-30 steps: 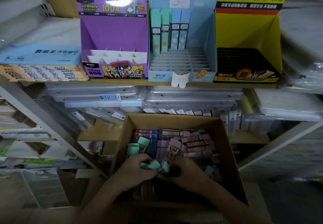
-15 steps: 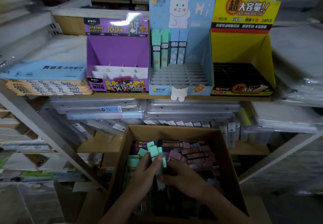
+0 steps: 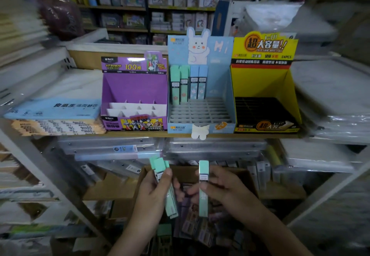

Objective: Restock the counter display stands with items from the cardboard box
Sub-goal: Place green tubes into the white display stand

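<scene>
My left hand (image 3: 155,192) is shut on a bunch of slim green lead cases (image 3: 160,164), held upright above the cardboard box (image 3: 247,175). My right hand (image 3: 222,187) grips one single green case (image 3: 203,189), also upright. Both hands hover below the shelf edge. On the shelf stand three display stands: a purple one (image 3: 134,87) with bare white dividers, a light blue rabbit one (image 3: 219,87) holding several green and blue cases (image 3: 188,83) in its back row, and a yellow one (image 3: 262,81) with a dark bare tray. More cases lie in the box, mostly hidden by my hands.
A stack of blue paper pads (image 3: 54,113) lies left of the purple stand. Clear plastic folders (image 3: 112,147) fill the shelf under the stands. White slanted shelf struts (image 3: 46,171) run at both sides. Stocked shelves (image 3: 160,5) stand behind.
Both hands rose out of the box with green cases. The right hand now holds one case apart from the left hand's bunch. The view tilted upward.
</scene>
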{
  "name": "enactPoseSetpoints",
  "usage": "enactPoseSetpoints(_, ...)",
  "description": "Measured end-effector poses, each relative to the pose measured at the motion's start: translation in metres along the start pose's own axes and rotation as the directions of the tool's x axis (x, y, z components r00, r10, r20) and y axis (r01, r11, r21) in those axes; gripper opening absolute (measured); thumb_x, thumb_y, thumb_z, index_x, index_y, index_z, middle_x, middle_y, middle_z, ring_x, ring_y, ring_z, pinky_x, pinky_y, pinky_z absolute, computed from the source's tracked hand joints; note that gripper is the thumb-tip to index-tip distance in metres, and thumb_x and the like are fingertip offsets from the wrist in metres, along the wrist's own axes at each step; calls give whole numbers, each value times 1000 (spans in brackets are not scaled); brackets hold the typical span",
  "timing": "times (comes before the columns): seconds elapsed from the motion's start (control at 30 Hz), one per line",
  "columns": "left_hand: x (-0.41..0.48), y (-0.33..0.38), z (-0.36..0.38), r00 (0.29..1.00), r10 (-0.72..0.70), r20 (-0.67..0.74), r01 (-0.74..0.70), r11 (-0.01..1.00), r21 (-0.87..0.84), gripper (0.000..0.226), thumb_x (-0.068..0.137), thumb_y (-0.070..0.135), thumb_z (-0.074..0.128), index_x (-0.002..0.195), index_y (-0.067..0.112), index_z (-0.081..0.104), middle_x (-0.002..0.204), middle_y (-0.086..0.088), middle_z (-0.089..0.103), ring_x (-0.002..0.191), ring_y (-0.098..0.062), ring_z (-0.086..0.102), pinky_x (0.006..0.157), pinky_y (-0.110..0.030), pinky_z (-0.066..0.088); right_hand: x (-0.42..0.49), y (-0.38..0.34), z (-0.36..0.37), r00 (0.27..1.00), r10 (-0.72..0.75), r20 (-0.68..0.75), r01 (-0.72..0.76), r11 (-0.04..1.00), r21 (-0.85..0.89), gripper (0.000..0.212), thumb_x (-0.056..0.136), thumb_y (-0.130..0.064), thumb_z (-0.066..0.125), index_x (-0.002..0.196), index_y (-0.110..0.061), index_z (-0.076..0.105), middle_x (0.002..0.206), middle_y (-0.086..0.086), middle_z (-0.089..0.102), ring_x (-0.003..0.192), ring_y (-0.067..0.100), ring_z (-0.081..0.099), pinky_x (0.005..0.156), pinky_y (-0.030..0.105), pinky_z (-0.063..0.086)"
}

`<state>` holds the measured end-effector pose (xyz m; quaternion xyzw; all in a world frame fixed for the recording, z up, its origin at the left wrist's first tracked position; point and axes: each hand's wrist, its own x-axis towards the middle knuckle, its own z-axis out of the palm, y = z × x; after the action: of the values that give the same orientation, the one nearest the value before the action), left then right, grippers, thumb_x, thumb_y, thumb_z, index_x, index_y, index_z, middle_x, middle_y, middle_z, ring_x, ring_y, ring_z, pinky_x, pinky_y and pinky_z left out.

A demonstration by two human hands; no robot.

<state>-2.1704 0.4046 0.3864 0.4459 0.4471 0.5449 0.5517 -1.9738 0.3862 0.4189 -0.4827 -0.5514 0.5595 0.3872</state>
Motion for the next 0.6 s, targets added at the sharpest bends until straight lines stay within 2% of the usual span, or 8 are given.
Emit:
enactPoseSetpoints(0.07,1,11,0,998,65,28,-66,997,34,34,94,45,59,81,13,60,68,-12,60,53,-29,57,52,-38,49,1,-17,-7,998,-60,-10,60,998,-34,23,102,-13,54,125,-12,55,106,8,76,98,25,74,81,35,60)
enactPoseSetpoints(0.13,3,23,1,994,101,33,-101,995,-6,35,95,45,64,84,12,61,67,-11,57,50,-27,51,50,-37,45,2,-34,-12,991,-136,-15,135,988,-74,20,101,-13,56,121,-11,61,108,6,76,102,24,73,84,37,59)
enactPoseSetpoints(0.27,12,53,4,983,168,70,-163,984,-67,33,91,43,59,80,13,55,67,-12,51,46,-25,44,46,-35,39,7,-72,-17,962,-253,-106,252,968,-22,21,91,-19,68,107,-5,68,103,14,76,103,38,70,82,47,58)
enactPoseSetpoints(0.33,17,67,4,979,183,85,-175,980,-99,34,95,43,59,76,15,54,67,-12,48,45,-23,41,45,-32,38,12,-94,-21,934,-324,-151,315,946,-79,32,86,-30,73,100,-2,69,98,20,74,97,41,69,79,41,56)
enactPoseSetpoints(0.4,22,79,5,976,196,96,-182,974,-135,35,100,40,59,76,15,53,68,-13,45,45,-22,38,44,-31,36,19,-115,-24,899,-398,-183,372,914,-159,29,86,-33,75,94,-6,73,93,23,71,86,36,68,75,39,52)
enactPoseSetpoints(0.5,33,96,4,972,224,76,-212,966,-146,36,99,39,62,78,11,52,67,-15,45,44,-22,36,45,-31,34,36,-141,-30,859,-459,-226,407,881,-242,14,89,-29,74,88,-15,76,74,0,71,67,10,62,63,27,49)
enactPoseSetpoints(0.53,37,101,3,971,227,76,-213,964,-158,35,96,40,62,77,12,52,65,-13,46,43,-21,36,44,-29,33,43,-148,-31,840,-485,-244,417,864,-283,13,90,-27,73,85,-15,75,67,-4,66,62,7,57,59,23,47)
enactPoseSetpoints(0.6,45,113,1,971,223,84,-203,959,-197,28,92,37,60,74,15,55,63,-10,47,41,-19,35,43,-25,31,61,-159,-35,794,-537,-285,426,826,-369,10,90,-22,74,88,-13,74,67,1,66,59,7,58,55,23,50)
